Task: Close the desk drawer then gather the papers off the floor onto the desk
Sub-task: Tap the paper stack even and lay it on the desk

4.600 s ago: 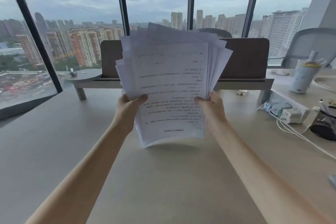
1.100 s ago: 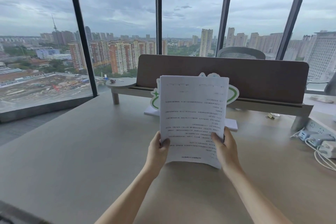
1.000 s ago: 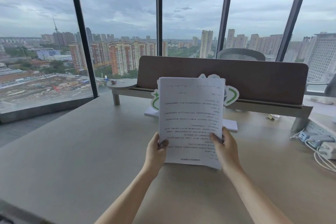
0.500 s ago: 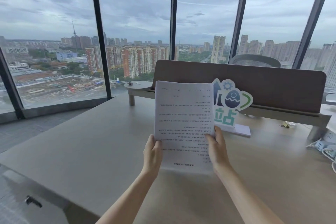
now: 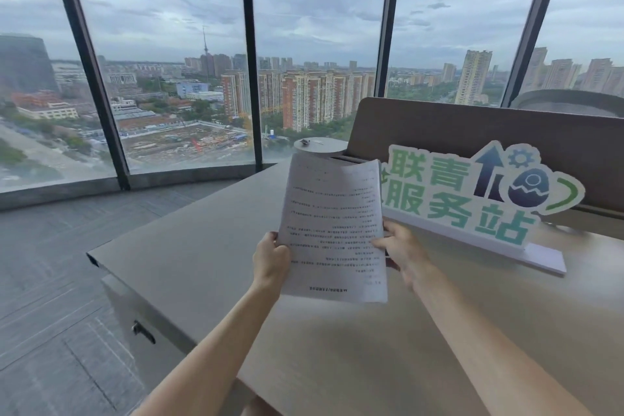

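A squared-up stack of printed white papers (image 5: 332, 230) is held nearly upright above the beige desk (image 5: 337, 348). My left hand (image 5: 271, 258) grips its lower left edge and my right hand (image 5: 403, 255) grips its right edge. At the desk's left end the drawer unit (image 5: 141, 324) shows a flush front with a dark handle (image 5: 143, 332). The grey floor (image 5: 50, 297) in view has no papers on it.
A white sign with green characters (image 5: 472, 199) stands on the desk right of the papers, before a brown partition (image 5: 472, 132). A small round shelf (image 5: 320, 146) sits at the partition's left end. Floor-to-ceiling windows (image 5: 169, 78) curve behind; the desk's left edge drops to the floor.
Earlier the papers were a fanned, uneven bundle; now they form one neat stack. My view has swung left, bringing the desk's left end, the drawer front and the whole sign into sight.
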Tool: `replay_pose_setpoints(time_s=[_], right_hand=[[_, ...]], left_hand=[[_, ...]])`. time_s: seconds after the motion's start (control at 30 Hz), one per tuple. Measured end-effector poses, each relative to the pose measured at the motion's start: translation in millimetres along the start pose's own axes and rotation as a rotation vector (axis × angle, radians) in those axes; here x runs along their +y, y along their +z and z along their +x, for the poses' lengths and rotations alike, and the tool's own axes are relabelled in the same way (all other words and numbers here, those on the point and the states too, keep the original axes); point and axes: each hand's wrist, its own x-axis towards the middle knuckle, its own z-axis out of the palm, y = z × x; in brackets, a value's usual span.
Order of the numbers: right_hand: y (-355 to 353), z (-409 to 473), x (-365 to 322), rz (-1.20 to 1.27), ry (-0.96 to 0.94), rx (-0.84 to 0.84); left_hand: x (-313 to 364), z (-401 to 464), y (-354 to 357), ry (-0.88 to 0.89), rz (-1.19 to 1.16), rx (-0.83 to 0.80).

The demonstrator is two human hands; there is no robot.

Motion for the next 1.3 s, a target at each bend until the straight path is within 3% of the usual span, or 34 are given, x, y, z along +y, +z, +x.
replay_pose_setpoints(time_s=[0.2,0.4,0.73,0.87,0.97,1.3], right_hand=[[48,54,7,-0.039,0.065,-0.039],[91,110,21,-0.15,0.031,-0.011],[131,191,27,-0.316,-0.028,-0.055],[140,223,31,-0.264,0.014,-0.03],[145,240,26,-0.175,0.067,-0.122],[156,266,22,-0.316,0.002,-0.143]], left_hand=[[-13,60,-31,-0.049,0.07,0.033],[-26,121,-51,-0.09,0.078,0.049],[-52,231,-59,-0.11,0.298,0.038],[-46,260,-56,-0.073,0.402,0.053],[-42,279,-56,-0.031,0.454,0.041],[-44,313,-52,0.036,0.626,-0.025]])
